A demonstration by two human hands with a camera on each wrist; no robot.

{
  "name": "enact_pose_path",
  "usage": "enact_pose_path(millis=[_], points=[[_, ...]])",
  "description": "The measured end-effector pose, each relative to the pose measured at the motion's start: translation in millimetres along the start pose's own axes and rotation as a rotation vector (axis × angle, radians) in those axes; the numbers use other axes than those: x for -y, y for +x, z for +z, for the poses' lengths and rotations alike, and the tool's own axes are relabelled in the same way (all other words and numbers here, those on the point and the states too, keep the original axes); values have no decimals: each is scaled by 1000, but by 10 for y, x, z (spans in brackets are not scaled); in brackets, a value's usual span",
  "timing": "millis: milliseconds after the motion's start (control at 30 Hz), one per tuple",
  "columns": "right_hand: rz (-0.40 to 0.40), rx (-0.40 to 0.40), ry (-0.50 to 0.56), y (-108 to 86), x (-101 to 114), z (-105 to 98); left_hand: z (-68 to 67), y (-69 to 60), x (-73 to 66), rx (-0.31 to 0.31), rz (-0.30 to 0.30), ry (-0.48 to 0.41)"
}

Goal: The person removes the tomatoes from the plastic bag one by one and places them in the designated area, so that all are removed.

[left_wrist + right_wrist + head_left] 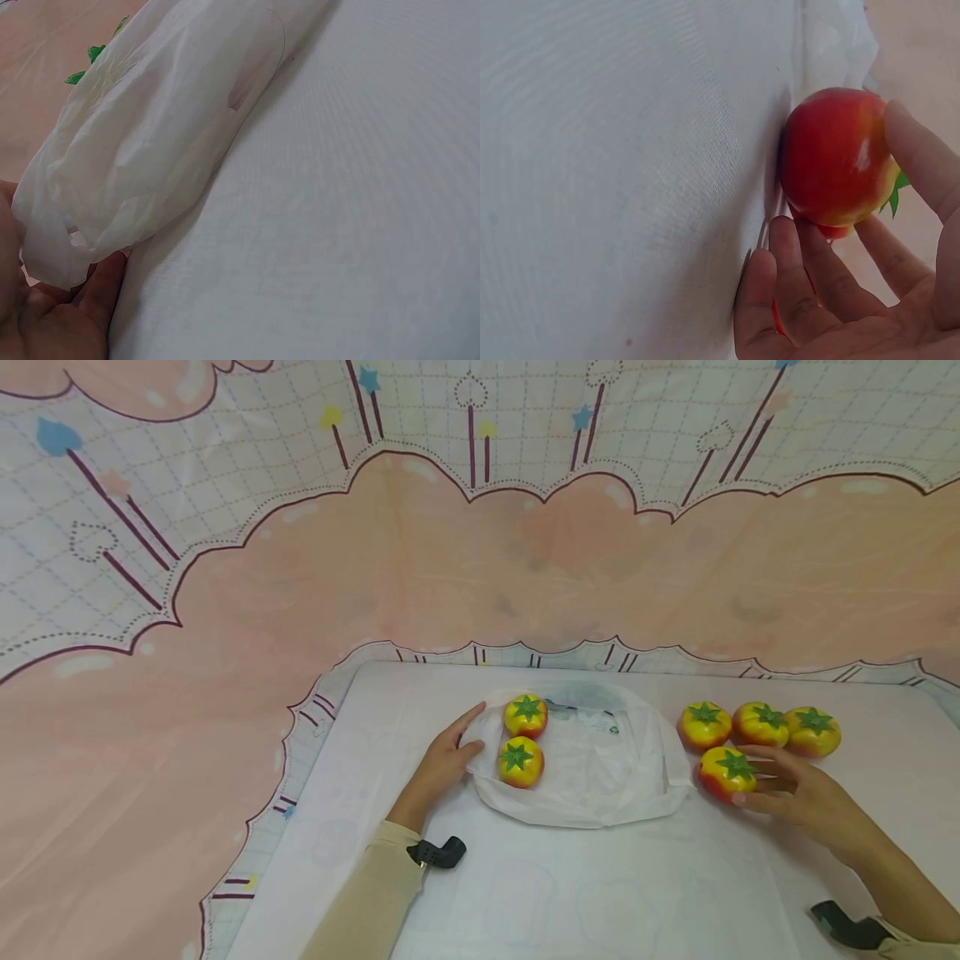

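Beige sleeve (367, 897) foremost, a left hand (442, 764) spreads thumb and forefinger against a white bag (588, 797) at its left edge; beyond its right edge, the right hand (806, 793) grasps a red-and-yellow fruit (724, 774) near three others (759, 724).

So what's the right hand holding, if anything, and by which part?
A tomato, gripped by its sides, between the thumb and fingers of the right hand.

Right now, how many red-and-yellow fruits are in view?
6 visible: two fruits at the left side of the white bag, three in a row beyond the right hand, one held by that hand. The bag could hide more.
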State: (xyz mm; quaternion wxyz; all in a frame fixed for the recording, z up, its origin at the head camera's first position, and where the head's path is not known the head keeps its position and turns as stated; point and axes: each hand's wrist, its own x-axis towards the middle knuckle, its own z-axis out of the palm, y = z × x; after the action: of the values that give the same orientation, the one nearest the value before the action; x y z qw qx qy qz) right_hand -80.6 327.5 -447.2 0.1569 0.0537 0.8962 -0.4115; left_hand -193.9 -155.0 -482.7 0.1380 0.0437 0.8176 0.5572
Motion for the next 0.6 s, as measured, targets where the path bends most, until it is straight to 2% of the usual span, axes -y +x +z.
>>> enact_pose_path(millis=[600], points=[[3,0,15,-2,16,10,-6,15,1,4,-3,-11]])
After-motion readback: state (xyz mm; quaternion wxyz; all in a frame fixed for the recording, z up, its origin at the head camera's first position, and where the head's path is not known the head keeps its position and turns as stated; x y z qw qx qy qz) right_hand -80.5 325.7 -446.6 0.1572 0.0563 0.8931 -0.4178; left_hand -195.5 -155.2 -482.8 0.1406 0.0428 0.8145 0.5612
